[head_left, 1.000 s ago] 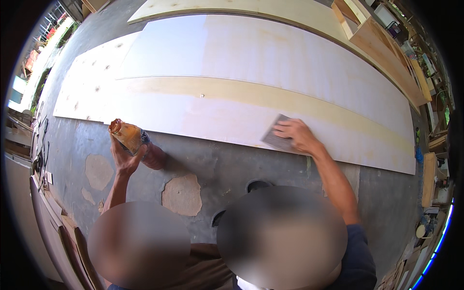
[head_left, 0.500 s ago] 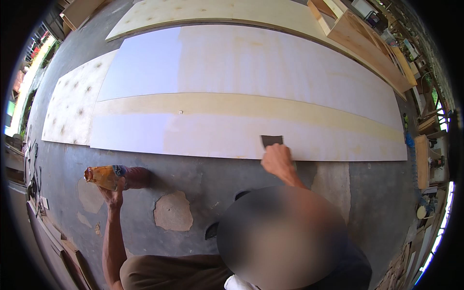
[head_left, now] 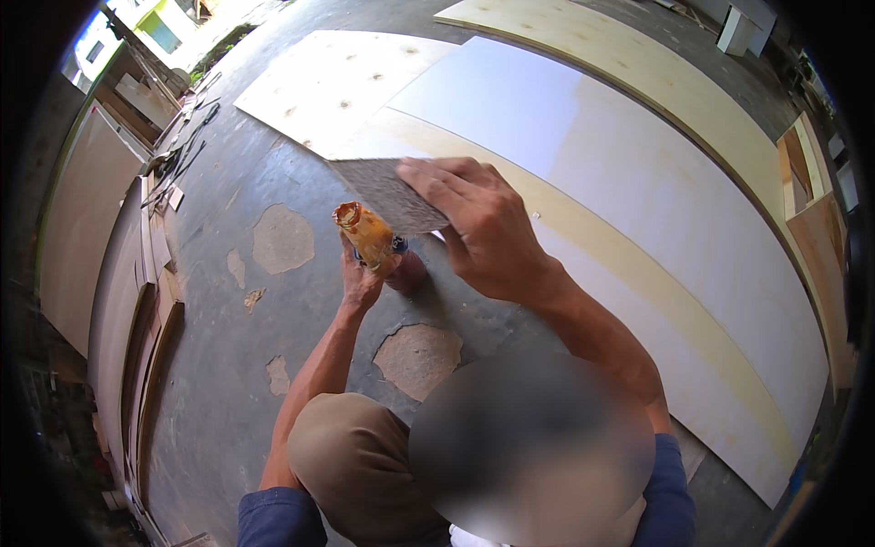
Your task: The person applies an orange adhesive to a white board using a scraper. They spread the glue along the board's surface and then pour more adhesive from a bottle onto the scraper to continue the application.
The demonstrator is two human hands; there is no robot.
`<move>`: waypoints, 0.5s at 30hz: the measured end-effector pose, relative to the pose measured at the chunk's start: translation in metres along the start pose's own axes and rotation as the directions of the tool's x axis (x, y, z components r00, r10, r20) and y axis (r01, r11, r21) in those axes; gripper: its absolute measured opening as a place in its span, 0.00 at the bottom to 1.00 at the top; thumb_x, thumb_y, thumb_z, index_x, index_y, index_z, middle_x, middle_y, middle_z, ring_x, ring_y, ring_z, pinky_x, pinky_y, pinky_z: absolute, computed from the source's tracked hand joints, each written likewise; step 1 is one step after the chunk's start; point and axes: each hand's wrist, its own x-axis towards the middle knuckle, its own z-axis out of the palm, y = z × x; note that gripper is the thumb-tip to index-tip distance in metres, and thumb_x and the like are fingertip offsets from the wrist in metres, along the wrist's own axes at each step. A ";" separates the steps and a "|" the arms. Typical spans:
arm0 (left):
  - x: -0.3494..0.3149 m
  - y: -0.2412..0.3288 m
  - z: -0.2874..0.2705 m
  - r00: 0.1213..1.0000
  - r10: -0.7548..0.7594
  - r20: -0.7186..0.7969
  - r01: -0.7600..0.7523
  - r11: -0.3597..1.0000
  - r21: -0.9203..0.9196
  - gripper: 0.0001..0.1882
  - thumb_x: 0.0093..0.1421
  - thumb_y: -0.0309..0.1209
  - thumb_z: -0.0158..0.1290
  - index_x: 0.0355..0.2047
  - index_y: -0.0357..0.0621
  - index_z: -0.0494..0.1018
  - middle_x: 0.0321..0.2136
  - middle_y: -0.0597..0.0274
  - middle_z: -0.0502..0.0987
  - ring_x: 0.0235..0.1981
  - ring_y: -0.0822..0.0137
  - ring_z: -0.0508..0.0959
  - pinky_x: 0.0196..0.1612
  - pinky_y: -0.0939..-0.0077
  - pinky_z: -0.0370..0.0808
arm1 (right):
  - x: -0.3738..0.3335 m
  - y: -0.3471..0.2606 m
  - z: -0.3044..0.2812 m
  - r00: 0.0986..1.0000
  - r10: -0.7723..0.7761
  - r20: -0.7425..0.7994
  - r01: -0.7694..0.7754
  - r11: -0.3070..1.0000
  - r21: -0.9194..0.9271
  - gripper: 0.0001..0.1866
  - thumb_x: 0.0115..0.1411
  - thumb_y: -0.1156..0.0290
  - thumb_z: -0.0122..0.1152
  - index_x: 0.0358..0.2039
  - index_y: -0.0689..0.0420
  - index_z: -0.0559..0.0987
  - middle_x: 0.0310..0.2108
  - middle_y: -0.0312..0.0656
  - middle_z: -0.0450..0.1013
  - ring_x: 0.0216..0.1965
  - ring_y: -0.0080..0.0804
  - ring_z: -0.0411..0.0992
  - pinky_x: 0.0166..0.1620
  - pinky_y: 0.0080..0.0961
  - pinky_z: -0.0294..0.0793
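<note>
My left hand (head_left: 363, 284) is closed around a plastic bottle (head_left: 368, 235), held tilted above the grey floor. Amber, glue-like residue coats its wide, rough mouth and upper part; the lower part looks reddish. My right hand (head_left: 488, 228) pinches a thin, flat, grey-brown spreader (head_left: 387, 193) between thumb and fingers. The spreader hangs just above and to the right of the bottle's mouth, apart from the panel. Beyond lies a large white panel (head_left: 510, 100) with a yellowish strip (head_left: 629, 246) along it. Whether the spreader carries glue cannot be made out.
A knotted plywood sheet (head_left: 355, 73) adjoins the panel's far left end. Another long pale board (head_left: 629, 59) lies behind. Wooden boards (head_left: 150, 337) lean at the left. A wooden frame (head_left: 811, 210) stands at the right. Bare patches (head_left: 417, 360) mark the floor.
My view has turned left. My right hand has lifted the spreader off the white panel and brought it over beside the bottle's mouth. My left hand still grips the bottle.
</note>
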 end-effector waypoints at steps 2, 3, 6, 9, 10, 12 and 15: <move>-0.006 -0.002 -0.004 1.000 -0.028 0.010 0.028 0.998 0.059 0.32 0.60 0.40 0.66 0.59 0.37 0.69 0.47 0.53 0.81 0.46 0.60 0.81 0.51 0.63 0.78 | 0.019 -0.010 0.022 0.988 -0.154 -0.019 0.153 0.987 -0.059 0.26 0.62 0.76 0.60 0.61 0.63 0.78 0.58 0.53 0.78 0.60 0.47 0.75 0.64 0.45 0.71; -0.008 -0.001 -0.001 0.997 -0.066 0.030 0.065 0.996 0.055 0.29 0.61 0.41 0.64 0.57 0.37 0.71 0.47 0.54 0.81 0.47 0.60 0.81 0.51 0.63 0.78 | 0.024 -0.009 0.032 0.979 -0.206 0.003 0.205 0.973 -0.103 0.27 0.62 0.75 0.60 0.63 0.63 0.76 0.61 0.53 0.77 0.63 0.48 0.73 0.66 0.46 0.68; -0.016 -0.060 -0.011 0.998 -0.052 0.023 0.053 0.998 -0.029 0.23 0.65 0.42 0.59 0.52 0.36 0.78 0.47 0.55 0.82 0.47 0.61 0.80 0.51 0.62 0.76 | 0.021 -0.002 0.083 0.920 -0.279 0.275 0.336 0.924 -0.184 0.31 0.65 0.69 0.60 0.68 0.64 0.71 0.68 0.54 0.69 0.70 0.49 0.65 0.72 0.50 0.61; -0.018 -0.056 0.005 0.993 -0.098 0.069 0.105 0.990 -0.097 0.24 0.65 0.43 0.59 0.54 0.36 0.77 0.48 0.55 0.82 0.48 0.61 0.79 0.52 0.63 0.76 | -0.004 0.008 0.099 0.841 -0.178 0.511 0.299 0.940 -0.166 0.31 0.67 0.62 0.60 0.68 0.64 0.71 0.72 0.53 0.64 0.75 0.48 0.58 0.77 0.51 0.52; -0.016 -0.044 0.003 0.990 -0.121 0.078 0.128 0.988 -0.082 0.25 0.65 0.43 0.59 0.54 0.36 0.77 0.48 0.55 0.82 0.48 0.61 0.79 0.53 0.63 0.75 | 0.002 0.003 0.088 0.821 -0.151 0.551 0.293 0.939 -0.178 0.31 0.67 0.62 0.59 0.68 0.64 0.71 0.71 0.54 0.65 0.75 0.48 0.58 0.77 0.51 0.52; -0.012 -0.018 -0.002 0.981 -0.164 0.102 0.168 0.985 -0.037 0.25 0.65 0.43 0.59 0.55 0.37 0.76 0.48 0.55 0.82 0.49 0.61 0.79 0.54 0.63 0.75 | 0.017 -0.003 0.066 0.777 -0.114 0.619 0.294 0.935 -0.196 0.31 0.68 0.63 0.59 0.68 0.64 0.71 0.71 0.54 0.66 0.74 0.49 0.60 0.77 0.51 0.52; -0.010 0.006 0.002 0.958 -0.246 0.147 0.252 0.967 -0.027 0.26 0.66 0.44 0.59 0.57 0.37 0.76 0.49 0.56 0.81 0.50 0.61 0.78 0.55 0.63 0.74 | 0.013 0.009 0.031 0.879 -0.188 0.439 0.241 0.968 -0.068 0.27 0.64 0.71 0.60 0.64 0.64 0.75 0.67 0.54 0.70 0.71 0.46 0.65 0.76 0.49 0.55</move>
